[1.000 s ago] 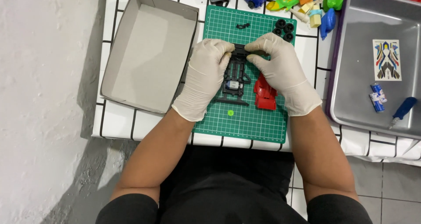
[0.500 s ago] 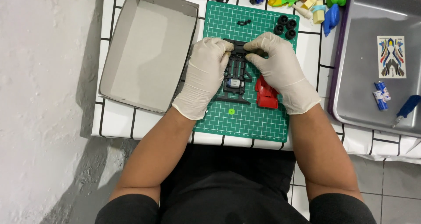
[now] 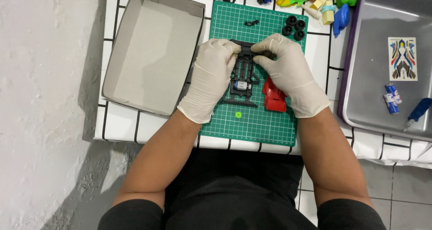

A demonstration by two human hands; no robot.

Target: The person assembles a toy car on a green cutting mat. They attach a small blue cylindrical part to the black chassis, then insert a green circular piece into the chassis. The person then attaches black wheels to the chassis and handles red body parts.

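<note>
Pinching the far end of the black toy-car chassis point(image 3: 243, 77) from both sides, I hold it flat on the green cutting mat point(image 3: 252, 122). My left hand point(image 3: 210, 79), in a pale glove, lies along the chassis's left edge with its fingertips closed on the top corner; my right hand point(image 3: 288, 72), gloved the same, comes in from the other side, thumb and forefinger pressed together on the same top end. What exactly sits between my fingertips I cannot make out, since the fingers cover it; it may be a small black part.

A small silver motor point(image 3: 242, 85) sits in the chassis between my two hands. Just under my right palm, touching the chassis's right side, lies a red body piece point(image 3: 273, 99). Beyond my right fingertips four black wheels point(image 3: 293, 26) cluster together on the mat, and a small black clip point(image 3: 251, 22) lies beyond my left fingertips. Below my left wrist a green dot point(image 3: 238, 115) shows on the mat.

Beside my left hand stands an open grey cardboard box point(image 3: 153, 50). Well off to the right of my right hand is a metal tray point(image 3: 382, 99) with a sticker sheet point(image 3: 402, 58) and a blue-handled tool point(image 3: 417, 112).
</note>
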